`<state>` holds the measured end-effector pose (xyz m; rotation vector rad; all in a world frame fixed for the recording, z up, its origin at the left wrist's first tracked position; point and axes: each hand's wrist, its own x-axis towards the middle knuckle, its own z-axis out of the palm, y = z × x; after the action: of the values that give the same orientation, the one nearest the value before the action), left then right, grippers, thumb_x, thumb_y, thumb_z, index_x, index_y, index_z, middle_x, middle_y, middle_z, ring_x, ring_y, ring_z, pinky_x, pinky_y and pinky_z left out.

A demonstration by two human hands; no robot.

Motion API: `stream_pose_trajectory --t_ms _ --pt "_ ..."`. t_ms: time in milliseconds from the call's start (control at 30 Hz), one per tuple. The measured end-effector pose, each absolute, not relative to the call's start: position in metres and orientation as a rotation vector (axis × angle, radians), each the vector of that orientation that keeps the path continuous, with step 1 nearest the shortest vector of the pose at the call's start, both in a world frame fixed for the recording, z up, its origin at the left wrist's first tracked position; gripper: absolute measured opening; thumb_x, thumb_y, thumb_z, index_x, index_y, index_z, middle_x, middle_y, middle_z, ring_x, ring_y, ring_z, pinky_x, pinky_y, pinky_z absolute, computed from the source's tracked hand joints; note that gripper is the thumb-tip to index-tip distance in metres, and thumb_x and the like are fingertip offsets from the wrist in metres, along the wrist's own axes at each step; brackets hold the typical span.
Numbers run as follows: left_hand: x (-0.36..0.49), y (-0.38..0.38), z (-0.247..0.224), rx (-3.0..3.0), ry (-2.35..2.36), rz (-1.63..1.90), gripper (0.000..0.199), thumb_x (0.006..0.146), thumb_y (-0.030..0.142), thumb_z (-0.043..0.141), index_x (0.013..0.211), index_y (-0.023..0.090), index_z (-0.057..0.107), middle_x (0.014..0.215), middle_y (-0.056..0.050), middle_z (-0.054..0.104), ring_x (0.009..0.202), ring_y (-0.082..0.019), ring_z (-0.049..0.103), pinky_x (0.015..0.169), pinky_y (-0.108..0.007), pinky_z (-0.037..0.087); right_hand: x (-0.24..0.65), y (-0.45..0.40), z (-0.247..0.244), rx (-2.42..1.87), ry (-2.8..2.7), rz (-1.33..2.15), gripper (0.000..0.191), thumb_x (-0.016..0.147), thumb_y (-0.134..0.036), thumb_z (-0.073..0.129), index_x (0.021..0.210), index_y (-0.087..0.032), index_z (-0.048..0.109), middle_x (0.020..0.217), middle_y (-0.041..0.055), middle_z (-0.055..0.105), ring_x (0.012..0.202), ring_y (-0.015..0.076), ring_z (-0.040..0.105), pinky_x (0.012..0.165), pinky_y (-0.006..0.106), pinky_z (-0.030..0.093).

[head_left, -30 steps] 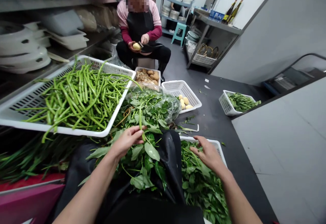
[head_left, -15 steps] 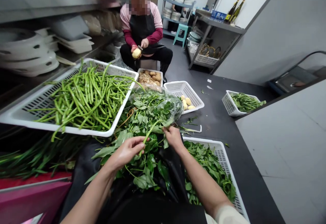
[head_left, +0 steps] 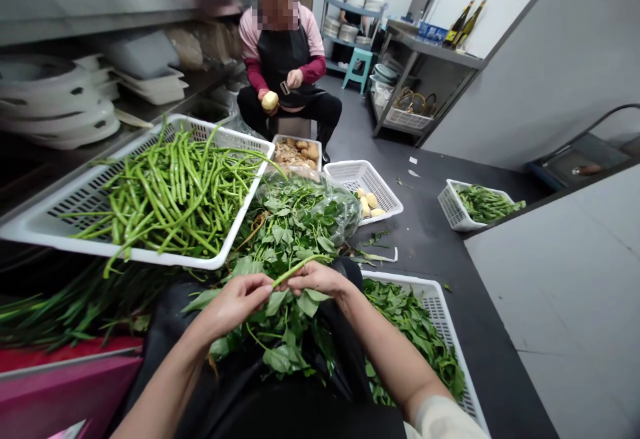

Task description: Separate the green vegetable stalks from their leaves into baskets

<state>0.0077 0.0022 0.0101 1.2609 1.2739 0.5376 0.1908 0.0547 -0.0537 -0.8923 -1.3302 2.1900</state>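
Observation:
A light green stem point(head_left: 300, 267) runs slantwise between my hands above my lap. My left hand point(head_left: 250, 296) pinches its lower end between thumb and fingers. Close beside it, my right hand point(head_left: 315, 279) has its fingers closed on the stem and on green leaves that hang below. More leafy greens point(head_left: 285, 352) lie on the dark apron over my lap. Just beyond is a pile of leafy stems point(head_left: 290, 219) in a clear plastic bag. A white basket point(head_left: 200, 260) of long bare green stems stands at the left, and another white basket point(head_left: 443, 312) holds leaves at the right.
Ahead, a seated person point(head_left: 285, 52) holds a peeled potato and a peeler over a basket of potatoes point(head_left: 299, 151). A white basket point(head_left: 345, 169) holds peeled potatoes. Farther right stands a basket of greens point(head_left: 453, 209). Metal shelves point(head_left: 125, 9) with dishes line the left.
My right hand has moved left and down, close to my left hand, with leaves now at its fingers. The stem lies flatter. The other person's peeler has moved away from the potato.

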Motion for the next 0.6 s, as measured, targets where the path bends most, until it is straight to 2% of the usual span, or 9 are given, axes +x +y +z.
stream_pose_trajectory --t_ms 67,167,267,367,433,500,533,600 --pt "0.002 0.001 0.01 1.237 1.289 0.548 0.032 0.064 0.049 0.059 0.064 0.018 0.064 0.051 0.002 0.048 0.05 -0.014 0.041 0.048 -0.023 0.029 0.2 0.066 -0.061 -1.051 -1.181 2.053 0.025 0.054 -0.031 0.076 0.065 -0.012 0.064 0.055 -0.0017 0.057 0.046 0.0064 0.043 0.047 0.019 0.034" --pt "-0.007 -0.002 0.009 1.212 1.334 0.607 0.032 0.06 0.051 0.062 0.061 0.019 0.064 0.053 0.001 0.053 0.052 -0.015 0.043 0.05 -0.024 0.033 0.216 0.08 -0.072 -1.189 -0.971 1.828 0.03 0.055 -0.036 0.074 0.069 -0.014 0.06 0.05 -0.0052 0.049 0.041 0.0048 0.037 0.042 0.018 0.028" --pt "-0.014 -0.001 0.009 1.176 1.391 0.67 0.034 0.057 0.053 0.064 0.06 0.019 0.065 0.052 0.001 0.054 0.052 -0.015 0.045 0.05 -0.024 0.035 0.222 0.087 -0.083 -1.225 -0.955 1.752 0.04 0.056 -0.046 0.071 0.077 -0.015 0.058 0.052 -0.0064 0.046 0.04 0.0045 0.034 0.04 0.018 0.028" --pt "-0.032 0.01 0.012 1.123 1.497 0.78 0.036 0.053 0.053 0.066 0.062 0.019 0.066 0.051 0.0 0.054 0.05 -0.014 0.045 0.048 -0.025 0.036 0.219 0.093 -0.094 -1.294 -0.988 1.666 0.044 0.058 -0.053 0.068 0.077 -0.015 0.056 0.054 -0.0055 0.047 0.042 0.0059 0.037 0.042 0.019 0.031" --pt "-0.054 0.026 0.016 1.091 1.627 0.905 0.036 0.051 0.051 0.067 0.069 0.019 0.067 0.057 -0.001 0.06 0.054 -0.016 0.051 0.051 -0.027 0.04 0.22 0.1 -0.098 -1.351 -1.02 1.615 0.043 0.057 -0.049 0.071 0.079 -0.016 0.057 0.062 -0.0028 0.054 0.051 0.0088 0.046 0.048 0.021 0.036" --pt "-0.082 0.045 0.022 1.074 1.796 1.027 0.037 0.055 0.047 0.065 0.079 0.02 0.067 0.068 -0.002 0.066 0.065 -0.02 0.057 0.059 -0.03 0.045 0.224 0.112 -0.095 -1.513 -1.174 1.454 0.049 0.051 -0.04 0.076 0.09 -0.016 0.059 0.085 0.003 0.061 0.072 0.015 0.056 0.06 0.024 0.043" --pt "-0.097 0.056 0.025 1.075 1.897 1.071 0.038 0.06 0.047 0.062 0.088 0.021 0.067 0.075 -0.002 0.068 0.073 -0.023 0.06 0.066 -0.032 0.047 0.226 0.12 -0.092 -1.626 -1.295 1.304 0.057 0.049 -0.035 0.078 0.099 -0.017 0.059 0.1 0.0064 0.061 0.086 0.019 0.057 0.068 0.027 0.045" --pt "-0.12 0.075 0.03 1.113 2.166 1.115 0.049 0.065 0.043 0.059 0.109 0.02 0.062 0.097 -0.004 0.069 0.095 -0.028 0.059 0.083 -0.038 0.045 0.227 0.137 -0.084 -1.816 -1.546 0.964 0.065 0.05 -0.03 0.078 0.111 -0.018 0.057 0.124 0.0105 0.051 0.109 0.0247 0.05 0.083 0.032 0.043"
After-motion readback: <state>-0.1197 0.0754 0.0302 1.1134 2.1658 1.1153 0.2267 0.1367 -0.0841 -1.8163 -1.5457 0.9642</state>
